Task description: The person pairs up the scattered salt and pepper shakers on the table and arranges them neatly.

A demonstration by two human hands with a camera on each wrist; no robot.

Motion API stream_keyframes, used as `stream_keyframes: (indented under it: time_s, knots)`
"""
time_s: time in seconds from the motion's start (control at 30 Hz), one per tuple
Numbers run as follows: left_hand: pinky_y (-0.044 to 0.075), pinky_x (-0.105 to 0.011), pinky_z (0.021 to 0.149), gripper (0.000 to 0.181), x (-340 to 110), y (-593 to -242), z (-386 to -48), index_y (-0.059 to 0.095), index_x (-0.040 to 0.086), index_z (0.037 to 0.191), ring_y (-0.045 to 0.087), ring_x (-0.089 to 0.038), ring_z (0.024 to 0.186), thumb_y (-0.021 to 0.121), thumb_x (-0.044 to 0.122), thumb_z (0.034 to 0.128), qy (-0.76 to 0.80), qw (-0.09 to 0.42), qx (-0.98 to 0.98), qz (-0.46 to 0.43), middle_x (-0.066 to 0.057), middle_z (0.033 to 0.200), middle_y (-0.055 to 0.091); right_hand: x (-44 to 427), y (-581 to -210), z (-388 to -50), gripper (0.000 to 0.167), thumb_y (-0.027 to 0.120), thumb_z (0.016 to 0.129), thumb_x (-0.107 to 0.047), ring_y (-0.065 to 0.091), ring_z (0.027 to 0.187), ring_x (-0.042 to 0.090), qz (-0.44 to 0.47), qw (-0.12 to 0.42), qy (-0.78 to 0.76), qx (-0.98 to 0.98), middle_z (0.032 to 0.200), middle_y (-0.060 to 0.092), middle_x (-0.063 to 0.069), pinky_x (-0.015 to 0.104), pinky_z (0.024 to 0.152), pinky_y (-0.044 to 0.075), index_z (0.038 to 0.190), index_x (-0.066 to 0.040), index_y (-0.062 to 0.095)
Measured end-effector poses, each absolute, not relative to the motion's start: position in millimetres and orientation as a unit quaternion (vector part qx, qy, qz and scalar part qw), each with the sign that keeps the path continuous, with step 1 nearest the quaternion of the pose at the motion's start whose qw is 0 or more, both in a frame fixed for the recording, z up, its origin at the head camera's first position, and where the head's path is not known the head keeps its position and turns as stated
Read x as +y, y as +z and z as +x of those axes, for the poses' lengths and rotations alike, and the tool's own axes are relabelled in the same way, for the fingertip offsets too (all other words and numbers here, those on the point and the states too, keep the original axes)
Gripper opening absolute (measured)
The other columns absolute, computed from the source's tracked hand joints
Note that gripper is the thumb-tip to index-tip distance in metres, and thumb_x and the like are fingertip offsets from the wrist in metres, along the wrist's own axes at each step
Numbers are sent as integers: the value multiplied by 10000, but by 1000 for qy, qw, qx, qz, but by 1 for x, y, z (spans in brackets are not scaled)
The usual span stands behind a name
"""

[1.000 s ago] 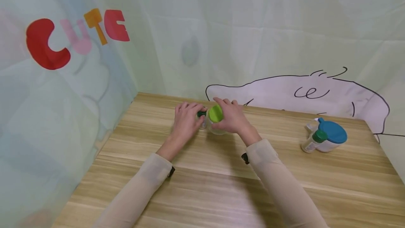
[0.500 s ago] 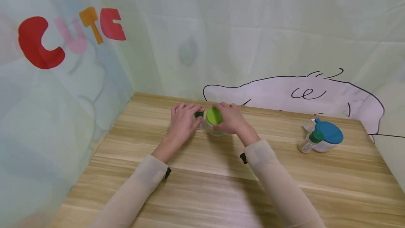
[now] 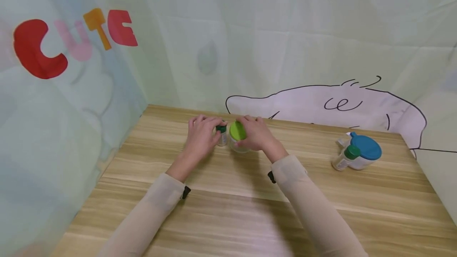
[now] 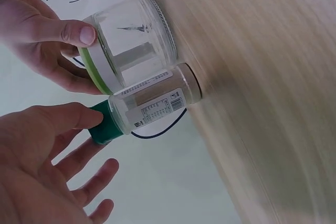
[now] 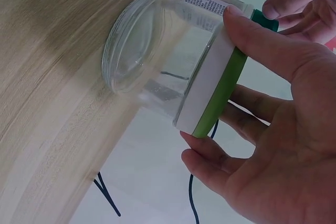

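Though contact between them is unclear, bottle [image 4: 157, 100] and jar [image 4: 123, 30] stand upright on the desk [image 3: 200, 217], left hand [image 3: 201, 136] pinching cap [image 4: 107, 127], right hand [image 3: 255, 134] gripping lid [image 3: 236, 131]; positioning seems in hand; next requires even release.

The jar lid [image 5: 215, 87] is lime green and white, the neighbouring bottle cap [image 4: 107, 124] dark green — the container lid [image 3: 367, 147] blue, the table [image 3: 214, 221] streaked tan and brown, the sleeves [image 3: 160, 199] cream.

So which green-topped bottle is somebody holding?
The bottle beside the clear jar: the left hand pinches its cap. The other bottle, by the blue lid, is untouched.
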State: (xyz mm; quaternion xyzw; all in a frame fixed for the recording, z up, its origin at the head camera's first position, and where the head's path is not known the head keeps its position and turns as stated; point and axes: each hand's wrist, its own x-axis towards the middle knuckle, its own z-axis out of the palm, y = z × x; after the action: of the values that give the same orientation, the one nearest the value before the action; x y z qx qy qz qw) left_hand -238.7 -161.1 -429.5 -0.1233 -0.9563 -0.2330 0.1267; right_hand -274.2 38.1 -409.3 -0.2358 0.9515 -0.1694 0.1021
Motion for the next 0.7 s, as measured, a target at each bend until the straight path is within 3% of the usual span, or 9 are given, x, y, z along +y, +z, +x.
stream_keyframes:
  time_s: [0.7]
  knots:
    - [333,-582,1111,348,-163,-429,-241,754,183,1258,569,-319,1157,836,168,920,-230,120,-958,-121,-57,1348,727,34,-404,-273,807,855,911,-335,502,1298,379,-219,114,-151,957,1573,519,112,514,1090,452,1583,-122,462]
